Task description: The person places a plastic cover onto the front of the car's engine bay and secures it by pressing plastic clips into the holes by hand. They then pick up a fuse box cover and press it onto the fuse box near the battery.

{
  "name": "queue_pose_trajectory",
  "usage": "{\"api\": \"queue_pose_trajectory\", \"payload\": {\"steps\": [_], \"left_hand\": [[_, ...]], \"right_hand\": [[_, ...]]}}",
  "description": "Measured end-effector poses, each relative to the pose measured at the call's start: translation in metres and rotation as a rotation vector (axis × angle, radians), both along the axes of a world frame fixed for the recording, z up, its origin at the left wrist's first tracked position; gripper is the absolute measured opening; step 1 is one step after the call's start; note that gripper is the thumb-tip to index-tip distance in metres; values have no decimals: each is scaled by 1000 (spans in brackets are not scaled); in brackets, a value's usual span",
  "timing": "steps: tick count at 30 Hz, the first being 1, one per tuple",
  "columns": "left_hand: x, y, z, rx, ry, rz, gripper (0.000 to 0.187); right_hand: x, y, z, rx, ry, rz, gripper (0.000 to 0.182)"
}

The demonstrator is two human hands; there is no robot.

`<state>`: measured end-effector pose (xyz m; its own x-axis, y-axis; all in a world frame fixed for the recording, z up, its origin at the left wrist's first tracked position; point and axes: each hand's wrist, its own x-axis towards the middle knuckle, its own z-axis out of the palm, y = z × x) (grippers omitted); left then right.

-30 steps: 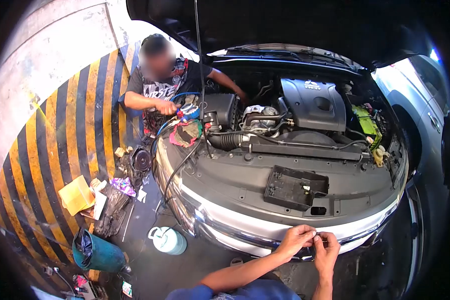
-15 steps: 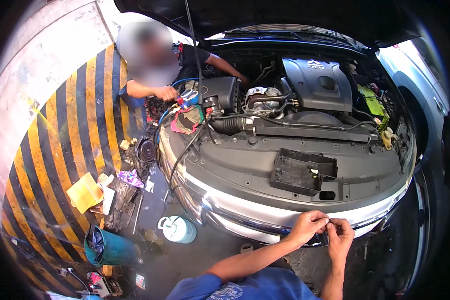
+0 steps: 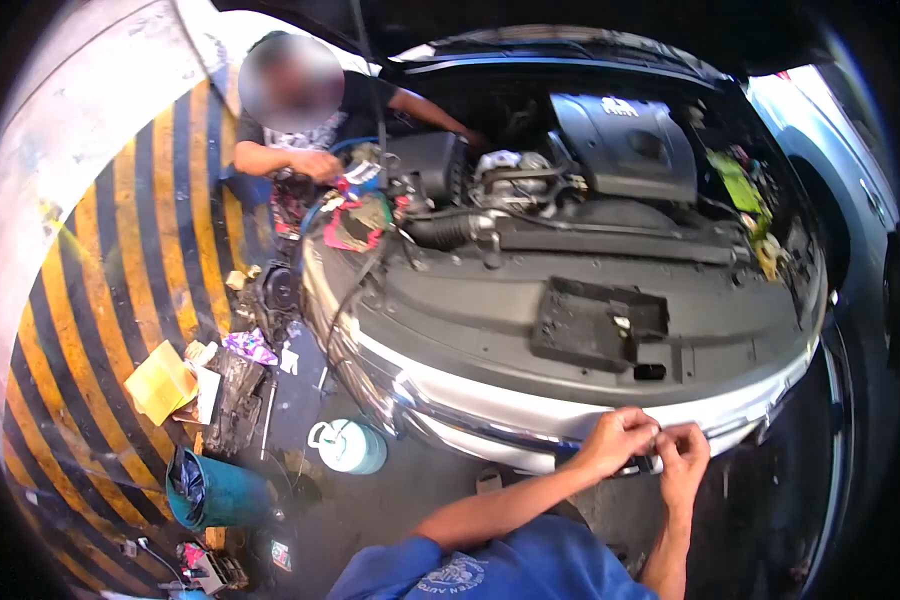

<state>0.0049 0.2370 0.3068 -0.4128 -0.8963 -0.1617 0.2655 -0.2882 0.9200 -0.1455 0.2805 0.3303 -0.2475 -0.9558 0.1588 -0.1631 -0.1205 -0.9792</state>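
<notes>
To my left I noted a pale, scuffed concrete wall [image 3: 80, 110], brightly lit, with a dark line running down its surface. Beside it, the floor section painted in black and yellow diagonal stripes [image 3: 120, 270] showed worn, dirty paint. The dark grey floor [image 3: 370, 525] nearer to me was stained. A round teal bin with a dark liner [image 3: 235, 492] stood at the lower edge of the stripes; orange-yellow sheets of card or paper [image 3: 160, 384] lay above it. On my right I recorded a light blue-silver vehicle [image 3: 820, 135], its bodywork catching strong light, with deep shade beneath.
</notes>
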Motion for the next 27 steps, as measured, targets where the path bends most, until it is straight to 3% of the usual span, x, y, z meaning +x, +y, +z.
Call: {"api": "queue_pose_trajectory", "payload": {"steps": [3, 7, 9, 12, 21, 25, 27], "left_hand": [[4, -3, 4, -68, 3, 74, 15], [3, -14, -2, 110, 101, 31, 15], [2, -11, -2, 142, 131, 23, 14], [1, -11, -1, 148, 151, 14, 13], [-15, -15, -9, 110, 79, 43, 15], [-31, -37, -3, 21, 4, 58, 19], [-40, -49, -7, -152, -102, 90, 21]], "right_hand": [[8, -1, 17, 204, -31, -43, 20], [-4, -4, -3, 174, -82, 26, 24], [-4, -3, -4, 134, -307, 53, 21], [-4, -2, -3, 94, -388, 96, 22], [-13, -9, -15, 118, -298, -3, 14], [-28, -33, -14, 94, -227, -6, 14], [-39, -47, -13, 89, -161, -7, 13]]}}
